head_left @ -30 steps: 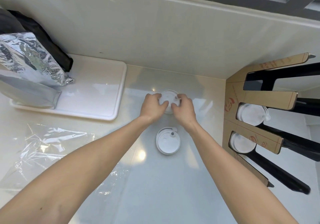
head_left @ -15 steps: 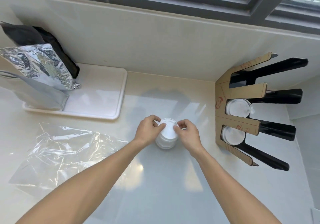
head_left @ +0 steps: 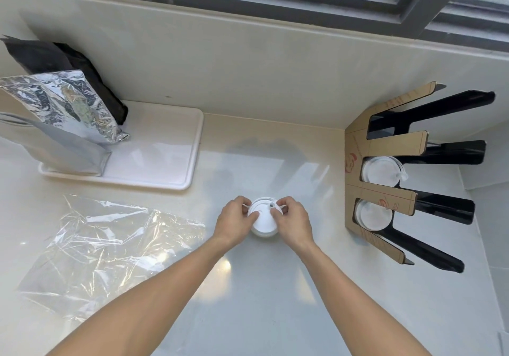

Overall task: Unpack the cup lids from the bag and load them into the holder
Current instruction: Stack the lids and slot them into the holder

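Two hands meet over a small stack of white cup lids (head_left: 264,221) on the pale counter (head_left: 261,300). Left hand (head_left: 233,223) grasps the stack's left rim with curled fingers; right hand (head_left: 292,223) pinches its right rim, thumb lying on the top lid beside the sip hole.

Holder (head_left: 385,190), right side of the counter: black prongs faced with brown cardboard, red logo marks printed on the card, lettering too small to read. Contents: white lids in the middle slot (head_left: 381,170) and in the lower slot (head_left: 373,214); upper slot shows only black.

Clear plastic bag (head_left: 104,248), left of the hands: flattened and crumpled on the counter, contents cannot be made out.

White tray (head_left: 165,157), far left: carries a crinkled silver foil pouch (head_left: 66,102), a plain grey pouch (head_left: 55,146) and a black pouch (head_left: 55,61) behind them. No legible labels on any pouch.
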